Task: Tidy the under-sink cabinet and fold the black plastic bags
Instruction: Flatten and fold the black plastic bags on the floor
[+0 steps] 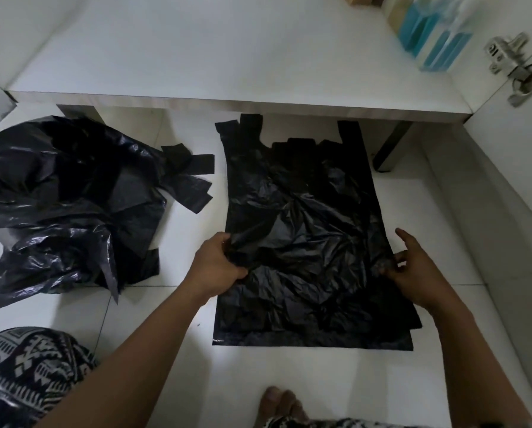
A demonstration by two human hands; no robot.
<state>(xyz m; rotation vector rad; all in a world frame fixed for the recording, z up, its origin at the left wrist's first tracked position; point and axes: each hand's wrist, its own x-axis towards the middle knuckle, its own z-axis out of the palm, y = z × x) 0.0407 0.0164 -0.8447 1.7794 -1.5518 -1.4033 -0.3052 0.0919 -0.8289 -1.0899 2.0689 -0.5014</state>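
Bare toes (281, 403) point at the flattened black bag (301, 230), which lies on the floor tiles (178, 350) just in front of the cabinet shelf (196, 57). The left hand (220, 264) grips the bag's left edge and the right hand (412, 273) pinches its right edge, well apart. Folding seems about to begin; next, one side must cross over evenly. A crumpled pile (64, 205) waits at the left.

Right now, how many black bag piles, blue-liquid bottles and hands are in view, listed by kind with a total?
Black bag piles: 2, the flat stack held at both edges and the crumpled heap
Blue-liquid bottles: 2, blurred
Hands: 2, left hand and right hand
Total: 6
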